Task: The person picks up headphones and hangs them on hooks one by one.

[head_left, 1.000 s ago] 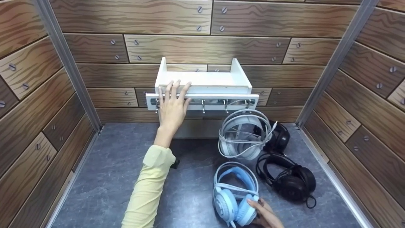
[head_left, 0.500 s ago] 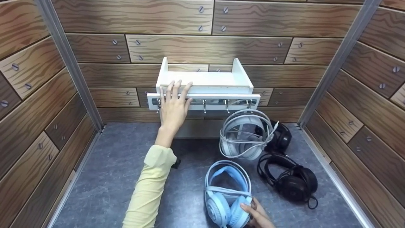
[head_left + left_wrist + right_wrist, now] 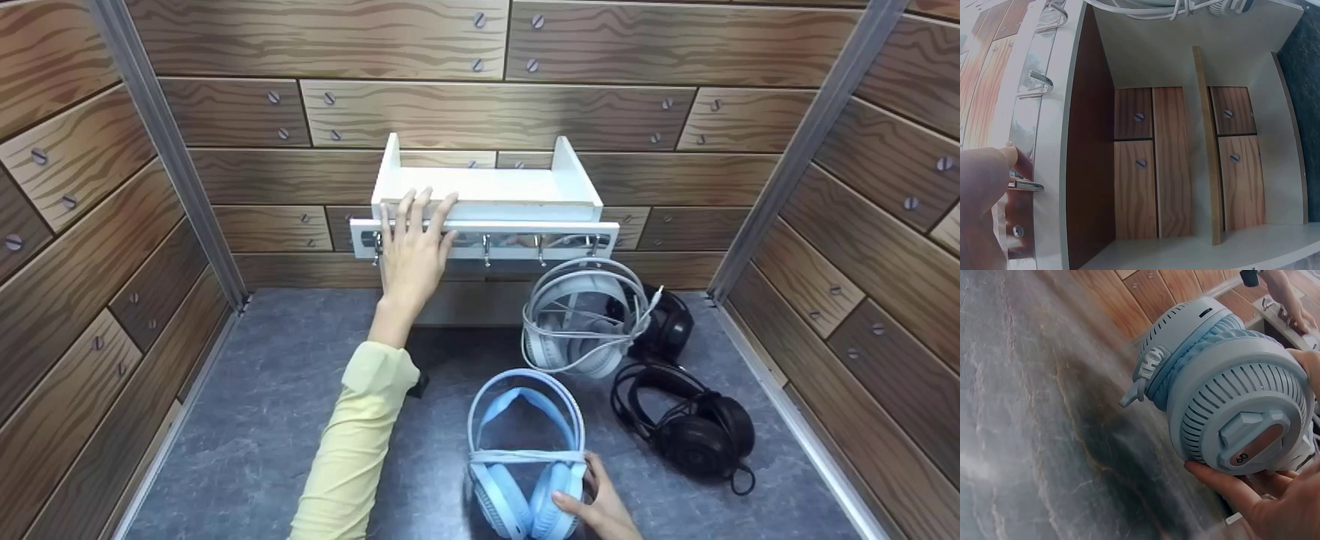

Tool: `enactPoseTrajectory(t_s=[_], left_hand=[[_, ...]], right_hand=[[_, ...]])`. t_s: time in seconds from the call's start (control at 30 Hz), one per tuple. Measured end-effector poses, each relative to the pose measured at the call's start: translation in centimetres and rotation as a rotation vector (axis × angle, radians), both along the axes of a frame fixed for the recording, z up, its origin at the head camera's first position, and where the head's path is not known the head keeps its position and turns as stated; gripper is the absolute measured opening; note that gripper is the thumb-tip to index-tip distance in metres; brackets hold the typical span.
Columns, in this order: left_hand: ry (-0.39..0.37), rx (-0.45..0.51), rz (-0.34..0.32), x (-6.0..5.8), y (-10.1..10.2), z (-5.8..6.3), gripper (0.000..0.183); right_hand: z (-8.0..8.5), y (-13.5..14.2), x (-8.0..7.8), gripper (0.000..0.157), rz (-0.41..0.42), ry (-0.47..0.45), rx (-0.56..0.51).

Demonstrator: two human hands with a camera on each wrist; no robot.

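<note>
My left hand (image 3: 411, 259) lies with extended fingers over the left end of a white shelf rack (image 3: 487, 187), across its front hook rail (image 3: 510, 252). In the left wrist view, part of that hand (image 3: 985, 197) shows beside a metal hook (image 3: 1027, 184). My right hand (image 3: 604, 506) grips the right ear cup of light blue headphones (image 3: 559, 487), their cable wound across below the headband. The right wrist view shows the thumb and fingers around the cup (image 3: 1241, 416). White headphones (image 3: 581, 322) with a coiled cable hang at the rail's right end.
Black headphones (image 3: 694, 431) lie on the grey floor panel (image 3: 225, 420) at the right. Another black pair (image 3: 664, 326) sits behind the white ones. Wood-patterned walls (image 3: 480, 112) enclose the back and both sides. Beneath the rail, the rack has open compartments (image 3: 1154, 169).
My right hand has moved left with the blue headphones and turned them, so the headband now stands more upright. The left hand stays on the rack.
</note>
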State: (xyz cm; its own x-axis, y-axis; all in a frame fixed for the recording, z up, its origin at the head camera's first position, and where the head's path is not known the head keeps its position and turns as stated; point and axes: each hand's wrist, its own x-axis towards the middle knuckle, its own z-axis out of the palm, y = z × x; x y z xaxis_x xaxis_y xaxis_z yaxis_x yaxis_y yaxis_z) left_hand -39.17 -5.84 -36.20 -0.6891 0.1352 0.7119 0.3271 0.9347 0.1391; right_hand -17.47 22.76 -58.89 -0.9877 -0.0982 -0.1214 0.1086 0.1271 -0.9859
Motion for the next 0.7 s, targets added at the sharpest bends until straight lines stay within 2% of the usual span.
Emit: enactPoseTrajectory(t_s=[0.33, 0.53, 0.7], left_hand=[[-0.001, -0.006, 0.005, 0.0, 0.0, 0.2, 0.049], [-0.002, -0.004, 0.004, 0.1, 0.1, 0.2, 0.049], [-0.003, -0.002, 0.008, 0.0, 0.0, 0.1, 0.049]], right_hand=[[0.9, -0.4, -0.2, 0.072, -0.033, 0.099, 0.067], [1.5, -0.5, -0.2, 0.075, -0.109, 0.141, 0.100], [2.2, -0.5, -0.6, 0.077, -0.158, 0.221, 0.082]])
